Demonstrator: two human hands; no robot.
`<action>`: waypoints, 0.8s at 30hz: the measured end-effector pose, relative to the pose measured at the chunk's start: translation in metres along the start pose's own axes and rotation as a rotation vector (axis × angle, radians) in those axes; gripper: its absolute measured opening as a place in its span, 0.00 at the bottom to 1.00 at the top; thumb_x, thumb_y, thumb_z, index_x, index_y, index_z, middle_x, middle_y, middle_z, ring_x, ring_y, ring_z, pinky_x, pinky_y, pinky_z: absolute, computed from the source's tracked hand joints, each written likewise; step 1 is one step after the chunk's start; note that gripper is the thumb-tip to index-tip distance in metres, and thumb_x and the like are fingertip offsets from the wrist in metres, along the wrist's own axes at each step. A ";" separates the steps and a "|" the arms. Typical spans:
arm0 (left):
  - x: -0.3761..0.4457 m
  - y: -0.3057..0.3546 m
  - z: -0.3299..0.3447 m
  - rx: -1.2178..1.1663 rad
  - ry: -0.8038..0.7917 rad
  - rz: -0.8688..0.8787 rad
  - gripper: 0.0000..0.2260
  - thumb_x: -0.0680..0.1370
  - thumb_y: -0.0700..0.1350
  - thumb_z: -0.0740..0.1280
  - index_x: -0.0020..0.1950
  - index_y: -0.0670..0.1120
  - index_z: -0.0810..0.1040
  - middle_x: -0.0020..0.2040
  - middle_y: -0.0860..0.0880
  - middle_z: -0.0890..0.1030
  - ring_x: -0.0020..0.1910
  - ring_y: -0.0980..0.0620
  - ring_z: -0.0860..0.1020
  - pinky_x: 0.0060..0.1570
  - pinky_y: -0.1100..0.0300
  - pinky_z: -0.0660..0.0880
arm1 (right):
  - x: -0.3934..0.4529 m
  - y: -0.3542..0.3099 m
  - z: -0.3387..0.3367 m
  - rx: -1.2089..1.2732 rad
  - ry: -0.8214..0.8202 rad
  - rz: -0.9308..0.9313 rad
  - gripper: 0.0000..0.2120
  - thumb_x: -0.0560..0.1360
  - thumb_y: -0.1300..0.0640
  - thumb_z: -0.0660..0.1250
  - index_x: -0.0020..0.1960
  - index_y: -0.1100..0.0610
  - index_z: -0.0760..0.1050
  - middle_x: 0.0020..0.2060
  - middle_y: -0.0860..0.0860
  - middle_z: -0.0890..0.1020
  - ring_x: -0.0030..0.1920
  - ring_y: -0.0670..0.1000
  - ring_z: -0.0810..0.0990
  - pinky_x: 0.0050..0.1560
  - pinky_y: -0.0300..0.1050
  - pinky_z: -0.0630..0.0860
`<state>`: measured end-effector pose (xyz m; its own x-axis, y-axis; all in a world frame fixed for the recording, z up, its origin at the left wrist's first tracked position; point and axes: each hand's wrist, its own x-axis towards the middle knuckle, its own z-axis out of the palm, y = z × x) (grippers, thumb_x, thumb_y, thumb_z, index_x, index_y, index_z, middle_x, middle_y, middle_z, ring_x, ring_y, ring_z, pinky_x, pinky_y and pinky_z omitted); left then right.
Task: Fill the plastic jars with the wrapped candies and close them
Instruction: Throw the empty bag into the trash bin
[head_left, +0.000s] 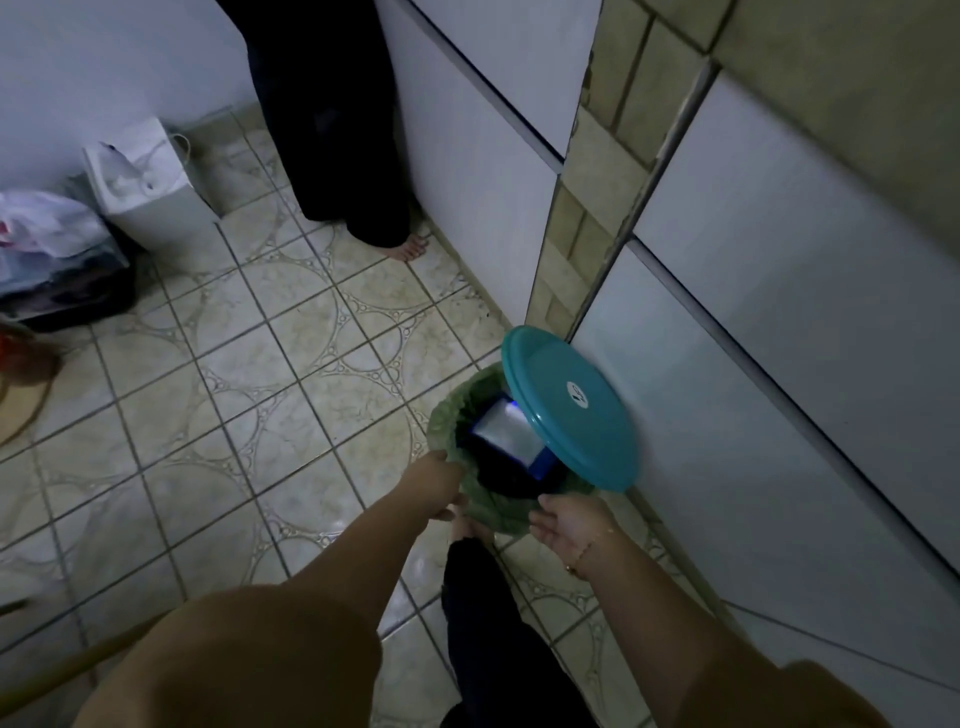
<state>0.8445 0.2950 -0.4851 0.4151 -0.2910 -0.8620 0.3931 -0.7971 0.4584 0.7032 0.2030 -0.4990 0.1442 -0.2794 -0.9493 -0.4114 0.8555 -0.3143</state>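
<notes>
My left hand (441, 483) pinched the soft, light liner (447, 415) at seven o'clock; right hand (566, 525) hung released, probably empty; lid (566, 410) stiff.

Lid (571, 410): teal plastic, smooth, semi-gloss, small white sticker on top. Bin liner (447, 423): thin green plastic film, crinkled, matt. Item inside (506, 431): glossy silver-blue wrapping, looks like foil or plastic. Floor (234, 364): glazed ceramic tile, beige, patterned, slight sheen. Cabinet fronts (779, 291): smooth white panels, satin. Bag (150, 182) by wall: white paper, matt. Sleeves (270, 660): tan cloth.
</notes>
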 end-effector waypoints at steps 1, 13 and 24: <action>-0.005 0.002 0.001 0.000 -0.002 0.000 0.06 0.79 0.38 0.59 0.44 0.47 0.70 0.39 0.46 0.75 0.44 0.43 0.79 0.30 0.57 0.71 | -0.003 0.000 0.000 0.000 -0.006 -0.001 0.14 0.79 0.67 0.59 0.63 0.71 0.68 0.45 0.59 0.75 0.51 0.57 0.76 0.60 0.51 0.71; -0.111 0.031 0.008 0.151 0.055 0.151 0.05 0.80 0.40 0.58 0.53 0.45 0.72 0.50 0.44 0.75 0.35 0.53 0.74 0.40 0.57 0.77 | -0.102 -0.011 -0.028 0.004 -0.105 -0.128 0.13 0.79 0.67 0.58 0.64 0.63 0.67 0.44 0.55 0.73 0.55 0.57 0.72 0.56 0.49 0.69; -0.272 0.106 0.077 0.281 -0.077 0.407 0.05 0.80 0.42 0.60 0.51 0.44 0.74 0.57 0.41 0.80 0.44 0.49 0.77 0.38 0.58 0.74 | -0.275 -0.041 -0.120 0.182 -0.166 -0.386 0.12 0.79 0.67 0.58 0.62 0.62 0.68 0.40 0.56 0.74 0.42 0.55 0.75 0.49 0.49 0.73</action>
<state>0.7095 0.2490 -0.2188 0.4227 -0.6380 -0.6437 -0.0291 -0.7194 0.6940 0.5722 0.1923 -0.2261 0.4039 -0.5320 -0.7442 -0.1366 0.7693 -0.6241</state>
